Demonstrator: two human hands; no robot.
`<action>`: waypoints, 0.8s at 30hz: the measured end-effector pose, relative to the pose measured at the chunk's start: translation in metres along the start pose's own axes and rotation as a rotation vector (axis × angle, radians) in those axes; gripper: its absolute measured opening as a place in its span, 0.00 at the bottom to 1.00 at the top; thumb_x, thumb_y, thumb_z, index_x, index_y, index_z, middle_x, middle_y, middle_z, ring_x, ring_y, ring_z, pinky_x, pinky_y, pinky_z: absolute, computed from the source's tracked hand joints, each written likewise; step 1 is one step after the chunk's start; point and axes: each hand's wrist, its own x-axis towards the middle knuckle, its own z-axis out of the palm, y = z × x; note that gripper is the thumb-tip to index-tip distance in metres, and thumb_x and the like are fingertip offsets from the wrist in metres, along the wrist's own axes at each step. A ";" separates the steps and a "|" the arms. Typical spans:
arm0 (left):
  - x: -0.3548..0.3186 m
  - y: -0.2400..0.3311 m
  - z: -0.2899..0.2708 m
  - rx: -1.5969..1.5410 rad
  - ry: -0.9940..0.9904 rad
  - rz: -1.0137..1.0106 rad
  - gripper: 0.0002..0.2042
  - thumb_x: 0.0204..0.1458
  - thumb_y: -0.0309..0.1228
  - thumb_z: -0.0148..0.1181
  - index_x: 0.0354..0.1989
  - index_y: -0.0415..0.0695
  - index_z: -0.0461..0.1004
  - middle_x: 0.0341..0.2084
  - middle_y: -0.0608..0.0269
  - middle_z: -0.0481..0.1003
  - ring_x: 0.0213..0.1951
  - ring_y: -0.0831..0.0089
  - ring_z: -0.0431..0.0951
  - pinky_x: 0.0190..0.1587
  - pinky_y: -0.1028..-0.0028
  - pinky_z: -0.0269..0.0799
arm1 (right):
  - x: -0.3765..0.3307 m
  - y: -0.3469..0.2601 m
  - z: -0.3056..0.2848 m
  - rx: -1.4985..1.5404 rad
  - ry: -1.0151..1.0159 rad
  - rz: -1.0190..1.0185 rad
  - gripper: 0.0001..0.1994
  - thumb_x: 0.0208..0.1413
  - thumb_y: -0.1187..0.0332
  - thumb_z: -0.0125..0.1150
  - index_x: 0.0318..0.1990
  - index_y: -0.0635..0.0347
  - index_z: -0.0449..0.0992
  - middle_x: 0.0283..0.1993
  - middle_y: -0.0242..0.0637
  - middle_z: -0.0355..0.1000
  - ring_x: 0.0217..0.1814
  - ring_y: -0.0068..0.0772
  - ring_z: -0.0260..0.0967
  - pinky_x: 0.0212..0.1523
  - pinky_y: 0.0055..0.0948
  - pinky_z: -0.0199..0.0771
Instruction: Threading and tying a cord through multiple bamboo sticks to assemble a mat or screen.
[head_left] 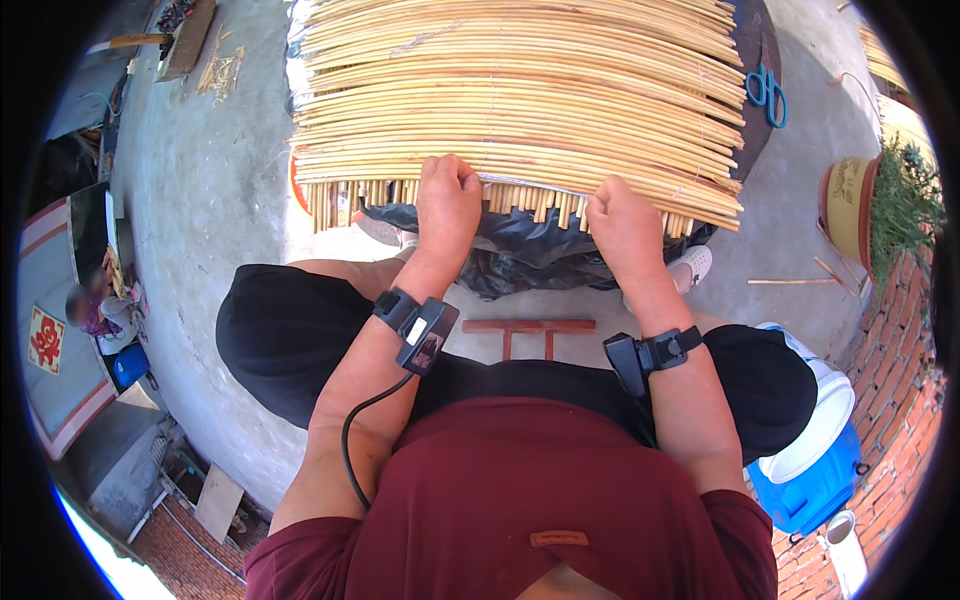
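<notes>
A mat of straight yellow reeds [520, 100], laid side by side and bound by thin threads, spreads in front of me. Along its near edge short reed ends [545, 208] stick out over black plastic sheeting [520, 262]. My left hand [448, 205] is closed at this edge, left of the middle. To its right my right hand [627, 225] is closed too, a little nearer to me. Between the two fists runs a thin pale strand [535, 185], stretched along the edge, its ends hidden in my fingers.
Blue-handled scissors [767, 96] lie right of the mat. Farther right stands a potted plant [848, 210] by loose reeds [795, 281]. A low reddish frame [530, 326] is between my legs. A white bucket [825, 420] and a blue container [815, 485] stand at my right. Another person [105, 310] is far left.
</notes>
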 end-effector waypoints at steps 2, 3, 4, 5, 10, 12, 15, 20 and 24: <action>0.000 0.000 0.000 -0.026 0.000 -0.015 0.05 0.40 0.20 0.59 0.22 0.39 0.69 0.22 0.56 0.67 0.24 0.61 0.70 0.28 0.66 0.67 | 0.004 -0.007 -0.005 -0.110 -0.134 0.109 0.08 0.49 0.65 0.55 0.27 0.59 0.69 0.22 0.46 0.70 0.30 0.50 0.70 0.31 0.41 0.68; 0.000 0.001 0.000 -0.029 -0.002 -0.016 0.05 0.40 0.20 0.59 0.22 0.39 0.69 0.22 0.56 0.67 0.24 0.61 0.70 0.28 0.66 0.67 | 0.004 -0.004 -0.003 -0.112 -0.135 0.110 0.08 0.49 0.65 0.55 0.27 0.59 0.69 0.22 0.46 0.70 0.30 0.50 0.70 0.31 0.41 0.68; 0.000 0.001 0.000 -0.026 -0.001 -0.011 0.05 0.40 0.19 0.59 0.22 0.39 0.69 0.22 0.56 0.67 0.24 0.61 0.70 0.28 0.66 0.67 | 0.005 0.000 0.000 -0.124 -0.123 0.078 0.08 0.49 0.64 0.54 0.27 0.58 0.70 0.21 0.45 0.70 0.28 0.51 0.70 0.30 0.43 0.69; 0.000 0.001 0.000 -0.022 0.001 -0.006 0.05 0.40 0.19 0.59 0.22 0.39 0.69 0.22 0.56 0.67 0.24 0.61 0.70 0.28 0.66 0.67 | 0.006 0.002 0.001 -0.136 -0.111 0.043 0.08 0.49 0.63 0.53 0.27 0.56 0.70 0.20 0.44 0.70 0.26 0.52 0.70 0.29 0.46 0.69; 0.001 0.001 -0.002 -0.029 -0.008 -0.023 0.04 0.41 0.20 0.59 0.22 0.39 0.69 0.22 0.55 0.67 0.24 0.60 0.70 0.28 0.65 0.67 | 0.009 0.009 -0.006 -0.013 -0.142 0.040 0.08 0.49 0.63 0.54 0.26 0.57 0.71 0.22 0.46 0.71 0.28 0.52 0.70 0.31 0.46 0.69; 0.001 0.001 -0.001 -0.029 -0.007 -0.032 0.04 0.41 0.21 0.59 0.22 0.39 0.69 0.22 0.55 0.67 0.24 0.60 0.70 0.28 0.65 0.67 | 0.010 0.007 -0.006 -0.018 -0.142 0.032 0.08 0.48 0.62 0.54 0.25 0.57 0.71 0.22 0.46 0.71 0.29 0.51 0.70 0.32 0.46 0.69; 0.000 0.001 0.000 -0.052 -0.005 -0.055 0.04 0.41 0.21 0.59 0.22 0.39 0.69 0.22 0.55 0.67 0.24 0.59 0.70 0.28 0.65 0.66 | 0.010 0.002 -0.006 -0.066 -0.125 0.053 0.08 0.48 0.63 0.53 0.25 0.57 0.71 0.23 0.46 0.71 0.30 0.51 0.70 0.32 0.45 0.70; -0.001 -0.001 -0.001 -0.050 0.017 -0.040 0.04 0.41 0.21 0.58 0.22 0.39 0.69 0.22 0.54 0.67 0.25 0.57 0.69 0.29 0.63 0.66 | 0.024 -0.006 -0.007 -0.297 -0.238 0.085 0.08 0.45 0.64 0.52 0.27 0.56 0.76 0.29 0.49 0.73 0.35 0.52 0.72 0.37 0.45 0.71; 0.000 0.001 -0.001 -0.058 -0.010 -0.067 0.04 0.41 0.21 0.58 0.22 0.39 0.68 0.23 0.53 0.68 0.26 0.56 0.70 0.29 0.62 0.66 | 0.048 -0.012 -0.014 -0.434 -0.399 0.020 0.11 0.43 0.66 0.51 0.32 0.58 0.79 0.33 0.51 0.74 0.39 0.52 0.72 0.41 0.43 0.72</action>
